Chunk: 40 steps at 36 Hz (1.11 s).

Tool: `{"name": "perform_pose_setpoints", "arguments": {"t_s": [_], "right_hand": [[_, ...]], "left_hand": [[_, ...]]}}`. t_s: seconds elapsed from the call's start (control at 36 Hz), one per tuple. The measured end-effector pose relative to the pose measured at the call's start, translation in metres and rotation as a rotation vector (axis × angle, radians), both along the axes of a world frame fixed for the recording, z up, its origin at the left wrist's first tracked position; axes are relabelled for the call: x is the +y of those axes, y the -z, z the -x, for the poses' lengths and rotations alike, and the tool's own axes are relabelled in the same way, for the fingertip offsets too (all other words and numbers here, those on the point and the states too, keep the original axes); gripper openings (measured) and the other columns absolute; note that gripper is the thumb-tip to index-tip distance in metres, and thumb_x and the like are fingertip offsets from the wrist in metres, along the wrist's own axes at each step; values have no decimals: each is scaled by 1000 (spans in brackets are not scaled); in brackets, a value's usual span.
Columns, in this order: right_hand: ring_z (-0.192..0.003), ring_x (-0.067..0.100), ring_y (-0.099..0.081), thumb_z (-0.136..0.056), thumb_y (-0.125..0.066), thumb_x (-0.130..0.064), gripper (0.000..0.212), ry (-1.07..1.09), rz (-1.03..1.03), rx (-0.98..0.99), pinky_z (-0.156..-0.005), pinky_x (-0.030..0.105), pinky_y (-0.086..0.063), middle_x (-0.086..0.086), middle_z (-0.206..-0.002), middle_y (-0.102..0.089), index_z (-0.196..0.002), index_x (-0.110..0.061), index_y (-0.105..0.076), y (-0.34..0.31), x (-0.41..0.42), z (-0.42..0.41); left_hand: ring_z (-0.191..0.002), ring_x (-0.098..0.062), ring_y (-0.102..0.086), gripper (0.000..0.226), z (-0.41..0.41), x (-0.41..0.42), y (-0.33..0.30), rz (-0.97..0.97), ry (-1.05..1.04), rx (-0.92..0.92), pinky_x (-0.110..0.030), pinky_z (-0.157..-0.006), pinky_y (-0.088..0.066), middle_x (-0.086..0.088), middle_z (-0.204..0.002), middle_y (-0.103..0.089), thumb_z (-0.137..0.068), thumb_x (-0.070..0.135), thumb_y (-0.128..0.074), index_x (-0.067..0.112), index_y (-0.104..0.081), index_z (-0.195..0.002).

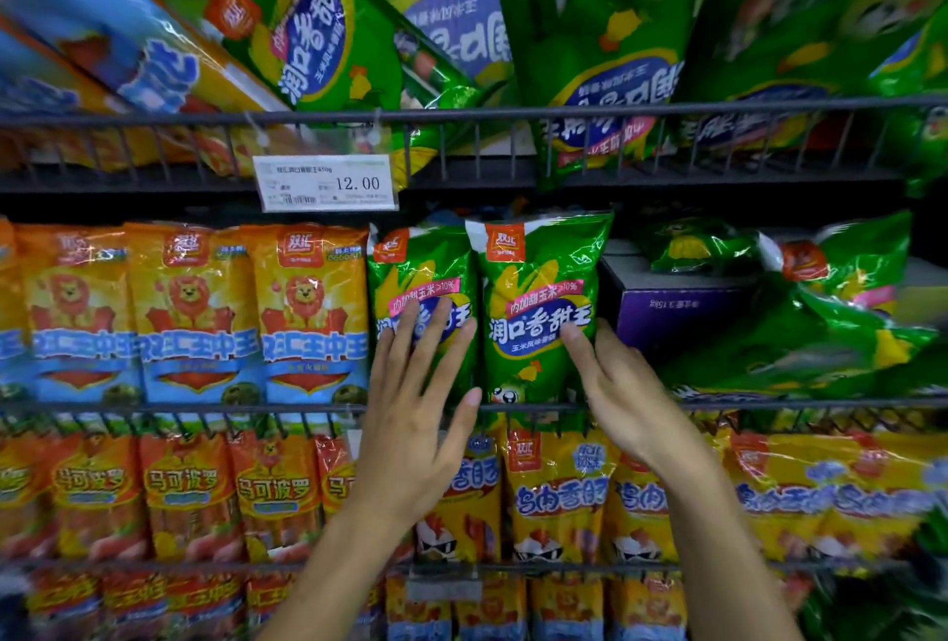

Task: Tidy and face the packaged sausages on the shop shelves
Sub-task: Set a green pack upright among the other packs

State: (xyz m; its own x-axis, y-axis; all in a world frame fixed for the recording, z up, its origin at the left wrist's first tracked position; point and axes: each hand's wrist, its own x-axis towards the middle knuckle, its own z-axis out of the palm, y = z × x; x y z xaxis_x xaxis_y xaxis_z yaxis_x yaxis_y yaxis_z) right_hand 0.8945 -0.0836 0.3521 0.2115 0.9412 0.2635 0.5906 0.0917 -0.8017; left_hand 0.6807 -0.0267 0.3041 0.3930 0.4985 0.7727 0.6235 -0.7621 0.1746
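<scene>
At mid shelf, both hands on two upright green packs.
Left hand (410, 414): fingers straight, flat on left green pack (418, 281), holding nothing. Right hand (623, 396): relaxed, fingertips touching right green pack (538, 302) at its right edge, no pinch visible. Packs touch each other, bottoms behind wire rail (769, 404) just below the hands. To do it well, I'd press evenly w/ flat palms, square both fronts to the rail. Right of right hand & further back: purple box (682, 312), slumped green packs (841, 312) prob. next.
</scene>
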Motion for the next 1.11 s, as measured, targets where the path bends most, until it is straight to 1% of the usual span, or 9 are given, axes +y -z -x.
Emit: {"name": "perform_pose_setpoints", "arguments": {"t_s": [0.14, 0.39, 0.47, 0.53, 0.58, 0.64, 0.83, 0.97, 1.11], "right_hand": [[-109, 25, -68, -84, -14, -91, 82, 53, -13, -20, -97, 52, -52, -2, -113, -72, -128, -32, -51, 7, 7, 0], [-99, 30, -67, -83, -4, -90, 89, 162, 34, -126, -91, 51, -53, 2, -104, -71, -126, -29, -52, 8, 9, 4], [-84, 19, -68, -93, -21, -81, 71, 156, -41, -133, -77, 44, -55, -4, -88, -71, -120, -27, -58, 9, -2, 3], [-86, 6, -69, -100, -42, -64, 51, 121, -94, -90, -73, 30, -55, -10, -95, -73, -125, -25, -61, 11, -13, 0], [-102, -2, -67, -102, -55, -43, 39, 107, -144, -7, -83, 18, -54, -14, -114, -72, -136, -24, -60, 16, -29, -5], [-116, 0, -64, -102, -59, -36, 37, 156, -229, 17, -95, 25, -54, -17, -126, -68, -137, -26, -62, 20, -50, -10], [-121, 14, -65, -102, -58, -15, 29, 329, -433, 188, -97, 24, -52, -6, -124, -71, -130, -15, -65, 35, -107, -38], [-119, 12, -65, -101, -62, -10, 29, 476, -538, 319, -97, 24, -53, -5, -124, -71, -129, -18, -63, 46, -121, -68], [-122, 7, -63, -98, -67, -12, 49, 424, -493, 431, -96, 18, -52, -8, -136, -63, -144, -19, -52, 45, -127, -103]], "left_hand": [[-158, -37, 9, 62, -10, -3, -5, -8, -110, 160, -64, -125, -1, -7, -173, 5, -108, 49, -32, 34, -10, -164], [-156, -43, 11, 63, -17, -6, -9, -1, -194, 204, -70, -122, -5, -12, -172, 8, -107, 50, -36, 34, -15, -164], [-157, -43, 10, 63, -17, -9, -9, 19, -174, 181, -70, -122, -5, -12, -172, 6, -106, 47, -38, 32, -17, -164], [-157, -43, 9, 65, -16, -8, -9, 30, -161, 170, -70, -122, -4, -13, -172, 4, -106, 49, -40, 30, -19, -164], [-156, -45, 7, 67, -17, -6, -8, 19, -143, 151, -70, -122, -2, -15, -172, 1, -104, 49, -45, 27, -22, -163], [-156, -46, 5, 68, -20, -6, -6, 1, -97, 85, -69, -122, 2, -17, -171, -4, -101, 46, -52, 25, -30, -161], [-154, -39, -15, 42, -62, -39, -17, 48, 144, -254, -36, -127, -4, -17, -161, -26, -95, 23, -69, 12, -64, -135], [-151, -15, -26, 56, -108, -68, -25, 241, 405, -174, -25, -125, -16, 4, -159, -34, -100, 29, -65, 18, -45, -152], [-149, 7, -20, 73, -155, -86, -36, 382, 384, -166, -10, -120, -16, 25, -156, -26, -98, 38, -66, 29, -29, -160]]}}
